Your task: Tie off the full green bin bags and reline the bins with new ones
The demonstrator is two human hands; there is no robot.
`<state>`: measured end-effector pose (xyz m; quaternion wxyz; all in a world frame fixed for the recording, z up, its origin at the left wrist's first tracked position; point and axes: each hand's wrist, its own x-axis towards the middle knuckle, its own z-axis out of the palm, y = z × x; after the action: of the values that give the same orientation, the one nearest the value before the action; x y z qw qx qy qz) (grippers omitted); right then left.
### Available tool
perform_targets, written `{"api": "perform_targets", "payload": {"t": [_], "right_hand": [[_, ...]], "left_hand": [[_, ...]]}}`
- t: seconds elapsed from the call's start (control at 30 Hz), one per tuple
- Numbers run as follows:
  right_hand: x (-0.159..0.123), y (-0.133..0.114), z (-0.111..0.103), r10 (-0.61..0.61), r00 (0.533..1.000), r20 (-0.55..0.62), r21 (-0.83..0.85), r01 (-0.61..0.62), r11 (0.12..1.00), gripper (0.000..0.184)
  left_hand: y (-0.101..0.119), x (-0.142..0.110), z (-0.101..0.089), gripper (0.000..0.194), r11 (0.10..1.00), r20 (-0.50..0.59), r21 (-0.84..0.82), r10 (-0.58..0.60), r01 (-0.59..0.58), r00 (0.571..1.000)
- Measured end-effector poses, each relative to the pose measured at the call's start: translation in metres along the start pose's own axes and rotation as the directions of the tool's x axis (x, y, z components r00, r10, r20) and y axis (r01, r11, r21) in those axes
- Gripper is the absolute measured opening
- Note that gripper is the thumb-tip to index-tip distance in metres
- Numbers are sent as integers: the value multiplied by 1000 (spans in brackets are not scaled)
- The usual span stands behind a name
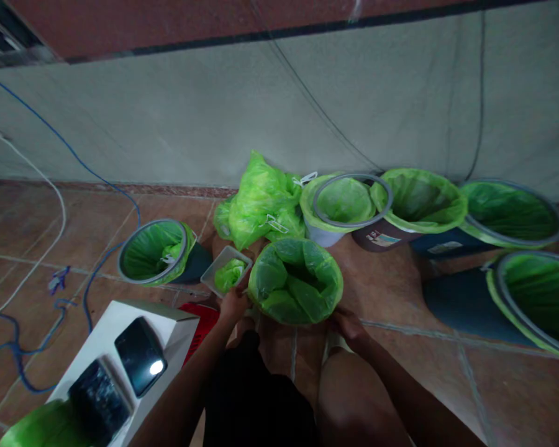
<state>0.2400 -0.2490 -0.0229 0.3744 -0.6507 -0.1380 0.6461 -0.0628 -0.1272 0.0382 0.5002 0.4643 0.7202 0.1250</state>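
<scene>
Left hand [234, 304] and right hand [347, 326] curl at opposite sides of the lined bin [334, 273], fingers partly closed, but their grip can't be made out! It's right between them, round mouth up, glossy green film creased inside; translucent tub [210, 274] beside the left.

1 round bin [302, 280] sits mouth up beside a small box [208, 280]; its green liner [279, 304] is open, creased.
</scene>
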Motion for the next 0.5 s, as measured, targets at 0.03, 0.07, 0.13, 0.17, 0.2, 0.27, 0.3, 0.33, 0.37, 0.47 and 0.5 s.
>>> {"api": "perform_targets", "payload": {"t": [0.03,0.07,0.13,0.17,0.2,0.27,0.3,0.33,0.37,0.47,0.5], "right_hand": [[0,-1,-6,-2,1000,-27,22,3,1000,29],[1,-2,-11,-2,999,-48,57,5,998,31],[3,-7,-21,-5,998,-65,152,14,988,35],[4,-11,-23,-9,998,-59,201,21,979,37],[7,-16,-24,-16,999,-47,245,27,969,39],[12,-28,-22,-42,999,-1,313,40,949,42],[14,-35,-19,-61,998,17,327,52,944,43],[16,-41,-16,-79,996,27,338,65,939,43],[17,-46,-13,-97,995,29,343,81,936,42],[20,-56,-6,-134,991,12,332,123,935,34],[21,-57,-4,-139,990,10,331,128,935,32]], "left_hand": [[10,-4,-6,30,997,-90,75,9,-2,996],[22,-9,-10,32,985,-163,170,62,-33,985],[49,-20,-5,34,938,-52,280,225,-202,973],[61,-25,4,36,911,96,274,294,-310,951],[73,-28,17,40,881,258,256,334,-398,907],[89,-32,51,47,819,495,221,373,-529,784],[93,-31,68,47,798,564,211,373,-565,737],[94,-28,85,48,783,613,215,357,-583,705],[94,-24,100,51,761,646,246,333,-601,687],[89,-9,127,51,636,697,405,250,-657,672],[87,-4,131,46,592,708,445,227,-672,669]]}}
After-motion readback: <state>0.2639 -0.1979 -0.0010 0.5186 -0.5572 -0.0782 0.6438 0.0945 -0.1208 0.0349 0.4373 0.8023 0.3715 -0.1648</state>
